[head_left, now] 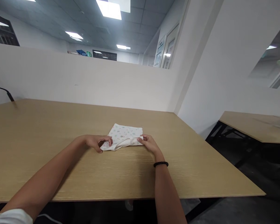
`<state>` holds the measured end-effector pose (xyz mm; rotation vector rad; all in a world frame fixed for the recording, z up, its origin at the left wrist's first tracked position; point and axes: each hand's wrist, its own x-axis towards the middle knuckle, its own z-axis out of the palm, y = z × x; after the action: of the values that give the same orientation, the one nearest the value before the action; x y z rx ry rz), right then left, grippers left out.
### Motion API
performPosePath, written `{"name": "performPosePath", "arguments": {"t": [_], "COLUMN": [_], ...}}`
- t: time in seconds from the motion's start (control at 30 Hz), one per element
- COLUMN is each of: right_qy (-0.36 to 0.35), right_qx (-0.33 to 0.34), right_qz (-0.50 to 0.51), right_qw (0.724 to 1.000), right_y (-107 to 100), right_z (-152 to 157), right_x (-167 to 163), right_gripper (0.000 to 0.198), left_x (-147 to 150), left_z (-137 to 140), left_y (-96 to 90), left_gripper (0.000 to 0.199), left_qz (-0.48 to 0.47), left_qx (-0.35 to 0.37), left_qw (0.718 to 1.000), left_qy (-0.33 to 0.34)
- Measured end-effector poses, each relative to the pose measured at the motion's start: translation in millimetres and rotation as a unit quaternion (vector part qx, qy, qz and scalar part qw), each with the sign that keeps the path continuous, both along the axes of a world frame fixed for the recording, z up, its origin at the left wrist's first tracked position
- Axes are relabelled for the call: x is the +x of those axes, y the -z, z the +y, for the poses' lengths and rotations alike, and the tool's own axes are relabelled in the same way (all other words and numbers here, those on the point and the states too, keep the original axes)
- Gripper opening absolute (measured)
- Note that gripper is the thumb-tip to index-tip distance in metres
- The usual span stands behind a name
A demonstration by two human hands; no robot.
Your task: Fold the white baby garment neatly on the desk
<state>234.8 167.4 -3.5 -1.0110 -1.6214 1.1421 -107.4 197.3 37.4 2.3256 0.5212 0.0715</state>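
A small white piece of cloth (124, 133) with a fine printed pattern lies folded on the wooden table in front of me; its exact kind is unclear. Its near edge is raised in a curved, loose fold. My left hand (96, 142) rests at the near left corner, thumb and fingers apart, fingertips touching the cloth. On the opposite side, my right hand (149, 143) pinches the near right corner between thumb and fingers. A black beaded bracelet (161, 164) circles my right wrist.
The light wooden table (107, 177) ends at a low white partition (95, 82) behind and a white wall (212, 68) at the right. Another table (249, 126) stands beyond on the right. A thin black cable-like object (8, 93) reaches in at the far left.
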Motion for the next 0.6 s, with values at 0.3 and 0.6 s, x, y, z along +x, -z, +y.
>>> {"name": "performPosePath", "arguments": {"t": [0.3, 0.6], "right_qy": [0.001, -0.027], "right_qx": [-0.033, -0.053], "right_qz": [0.038, 0.141], "right_qw": [0.999, 0.988], "right_y": [-2.8, -15.3], "right_z": [-3.8, -13.2], "right_x": [1.4, -2.3], "right_gripper": [0.043, 0.037], "left_x": [-5.4, -6.1], "left_z": [0.9, -2.1], "left_y": [1.6, 4.2], "left_gripper": [0.047, 0.066], "left_qz": [-0.068, -0.198], "left_qx": [-0.099, -0.194], "left_qw": [0.984, 0.924], "left_qy": [-0.132, -0.261]}}
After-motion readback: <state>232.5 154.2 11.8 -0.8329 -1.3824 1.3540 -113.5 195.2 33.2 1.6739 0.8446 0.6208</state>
